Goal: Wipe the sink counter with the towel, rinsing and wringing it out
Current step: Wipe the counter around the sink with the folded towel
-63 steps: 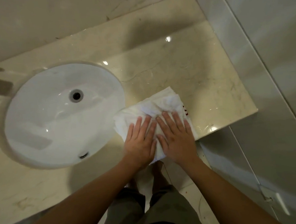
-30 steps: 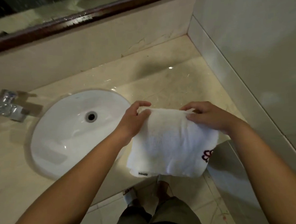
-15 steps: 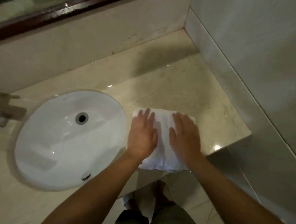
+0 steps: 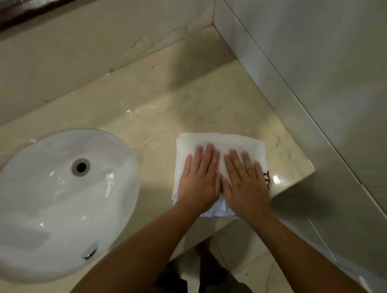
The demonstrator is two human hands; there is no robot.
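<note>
Folded towel [image 4: 220, 144] flat on counter [image 4: 162, 107], right of sink [image 4: 54, 201], near front edge. Left hand [image 4: 199, 180] and right hand [image 4: 245, 184] both flat on top, side by side, fingers straight, close together, pressing, no pinch. Towel directly under both palms, far half beyond fingertips; long axis hard to call. Unwiped counter ahead toward back wall, likely push direction. Both hands equally near. Count: one towel, one sink, two hands.
</note>
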